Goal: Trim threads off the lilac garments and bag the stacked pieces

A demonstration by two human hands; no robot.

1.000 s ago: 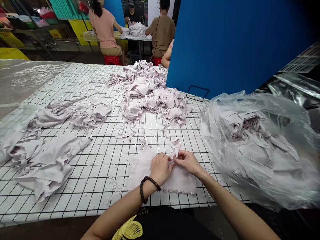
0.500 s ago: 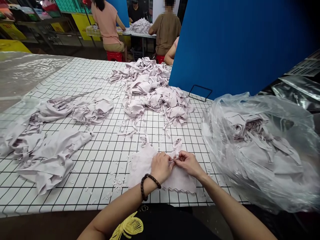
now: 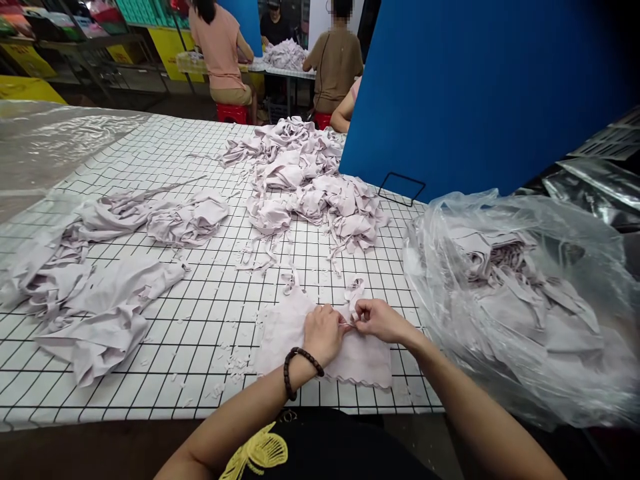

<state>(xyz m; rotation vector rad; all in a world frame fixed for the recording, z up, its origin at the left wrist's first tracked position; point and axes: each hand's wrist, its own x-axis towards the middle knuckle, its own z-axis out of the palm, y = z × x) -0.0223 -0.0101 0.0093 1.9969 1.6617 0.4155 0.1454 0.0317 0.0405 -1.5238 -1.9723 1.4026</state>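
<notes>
A pale pink camisole (image 3: pixel 283 337) lies spread on the checked tablecloth in front of me, its two straps pointing away and its scalloped hem towards me. My left hand (image 3: pixel 324 333), with a dark bead bracelet at the wrist, rests on its middle and pinches the neckline edge between thumb and fingers. Right beside it, my right hand (image 3: pixel 376 320) is closed in a pinch on the camisole's edge near the base of the right strap. The fingers hide the exact spot they hold.
Crumpled pale garments lie in a far heap (image 3: pixel 310 180) and a left pile (image 3: pixel 110 287). A clear plastic bag (image 3: pixel 435 267) of folded garments stands right. Small white scraps (image 3: pixel 237 360) dot the cloth. A blue board (image 3: pixel 460 93) rises behind; people (image 3: pixel 225 53) sit beyond.
My right hand has shifted a little, its wrist turning outward and its fingers still at the camisole's edge. My left hand stays in place. The view has tilted slightly.
</notes>
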